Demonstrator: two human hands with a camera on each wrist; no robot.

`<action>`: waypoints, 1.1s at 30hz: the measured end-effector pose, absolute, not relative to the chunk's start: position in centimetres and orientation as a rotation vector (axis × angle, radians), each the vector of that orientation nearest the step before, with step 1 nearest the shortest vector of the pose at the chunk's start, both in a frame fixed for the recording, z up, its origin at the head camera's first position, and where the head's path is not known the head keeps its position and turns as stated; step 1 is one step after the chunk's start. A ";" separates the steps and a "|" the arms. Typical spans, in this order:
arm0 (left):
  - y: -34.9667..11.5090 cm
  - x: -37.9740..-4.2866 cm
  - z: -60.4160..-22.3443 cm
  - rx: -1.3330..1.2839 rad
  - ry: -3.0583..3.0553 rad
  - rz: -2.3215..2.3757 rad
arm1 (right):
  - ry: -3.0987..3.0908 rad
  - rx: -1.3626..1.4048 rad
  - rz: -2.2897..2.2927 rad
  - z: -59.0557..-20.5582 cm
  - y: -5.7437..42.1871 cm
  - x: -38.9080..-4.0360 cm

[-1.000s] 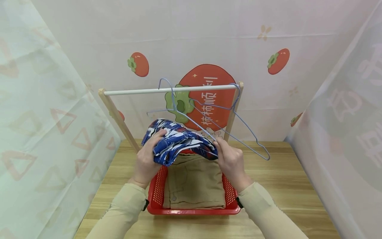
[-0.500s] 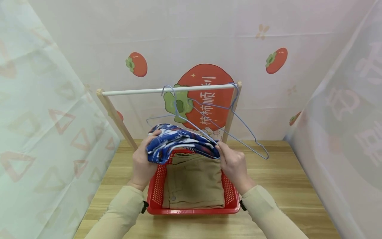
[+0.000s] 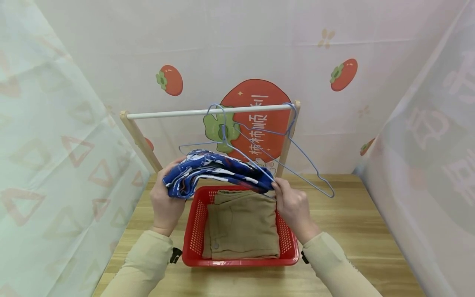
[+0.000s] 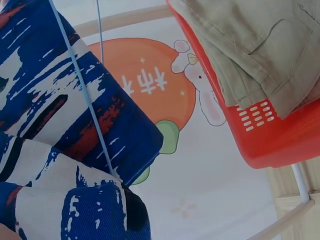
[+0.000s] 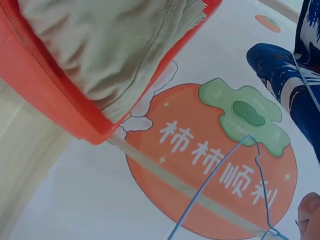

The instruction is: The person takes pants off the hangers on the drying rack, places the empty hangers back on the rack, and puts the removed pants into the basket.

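Folded trousers (image 3: 219, 165) in a blue, white and red print are held up over the back of the basket. My left hand (image 3: 167, 206) grips their left end, fingers mostly hidden behind the cloth. A blue wire hanger (image 3: 224, 133) goes with them, its shoulder wire (image 4: 82, 85) crossing in front of the cloth in the left wrist view. With thumb and fingers, my right hand (image 3: 295, 206) pinches the hanger's right corner, right at the trousers' other end. The hanger's hook overlaps the rack bar in the head view.
A red basket (image 3: 241, 262) holds folded khaki trousers (image 3: 245, 227) below the hands. Behind it stands a rack with a white bar (image 3: 167, 114) and wooden posts. Another blue hanger (image 3: 295, 113) hangs at the bar's right end. Printed cloth walls surround the wooden table (image 3: 345, 231).
My left hand has moved left and slightly down, drawing the printed trousers out longer. The held hanger's hook has shifted right and slightly down. My right hand has hardly moved.
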State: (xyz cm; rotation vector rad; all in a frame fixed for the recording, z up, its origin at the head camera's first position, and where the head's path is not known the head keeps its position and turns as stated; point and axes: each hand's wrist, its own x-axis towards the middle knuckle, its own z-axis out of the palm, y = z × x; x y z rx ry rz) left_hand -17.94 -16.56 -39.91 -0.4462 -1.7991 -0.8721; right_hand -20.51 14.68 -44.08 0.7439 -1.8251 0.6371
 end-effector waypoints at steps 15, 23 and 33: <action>-17.2 -17.0 -37.7 -0.102 -1.650 -1.024 | -1.836 0.707 0.585 -45.1 16.5 -20.9; -17.6 -16.9 -36.4 -0.053 -1.566 -1.129 | -1.842 0.660 0.581 -45.5 17.8 -20.8; -18.5 -17.2 -38.1 -0.099 -1.701 -1.089 | -1.805 0.612 0.573 -44.8 19.7 -21.3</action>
